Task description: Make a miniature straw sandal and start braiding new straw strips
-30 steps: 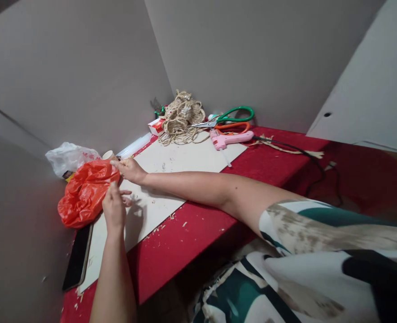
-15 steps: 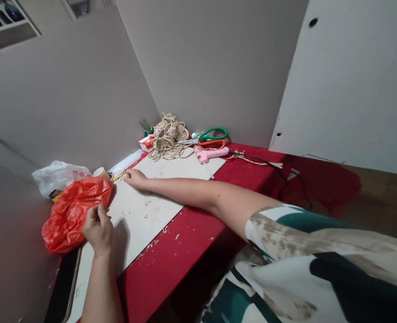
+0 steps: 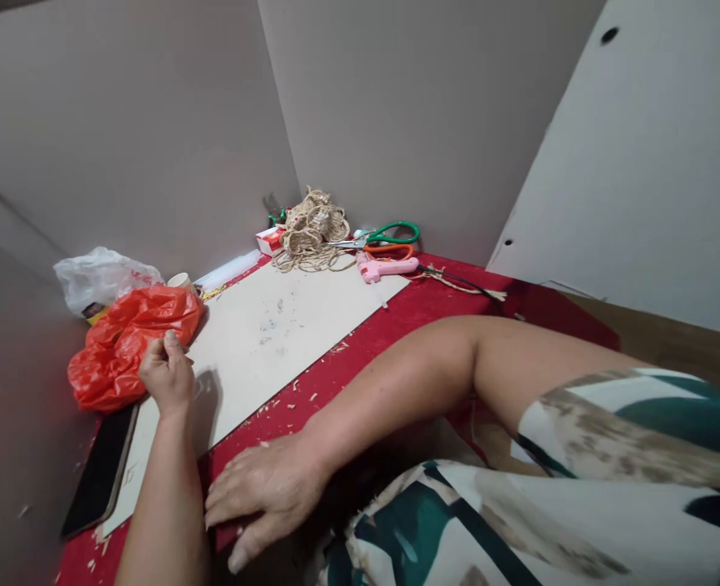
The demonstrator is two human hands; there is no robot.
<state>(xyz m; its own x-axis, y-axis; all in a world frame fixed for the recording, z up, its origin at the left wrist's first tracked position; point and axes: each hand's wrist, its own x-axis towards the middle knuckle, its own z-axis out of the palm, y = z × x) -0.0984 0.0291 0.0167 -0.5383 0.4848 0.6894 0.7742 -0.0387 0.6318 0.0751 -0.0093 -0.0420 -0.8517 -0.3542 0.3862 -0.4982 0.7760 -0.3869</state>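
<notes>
As I watch remotely, the crumpled red plastic bag (image 3: pixel 143 316) lies just beyond the fisted left hand (image 3: pixel 169 377), the nearer one — whether gripping anything, I cannot tell; its long axis slants away rightward; the right hand (image 3: pixel 274 480) spreads palm-down at the red cloth (image 3: pixel 335 378) edge.

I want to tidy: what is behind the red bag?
Behind the red bag show a white bag, a cup and something black and yellow; their covered parts cannot be seen.

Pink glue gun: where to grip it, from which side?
Likely the pink glue gun's handle, from above and picture-right: the handle points that way, while scissors crowd its far side and a clear stick juts nearer.
</notes>
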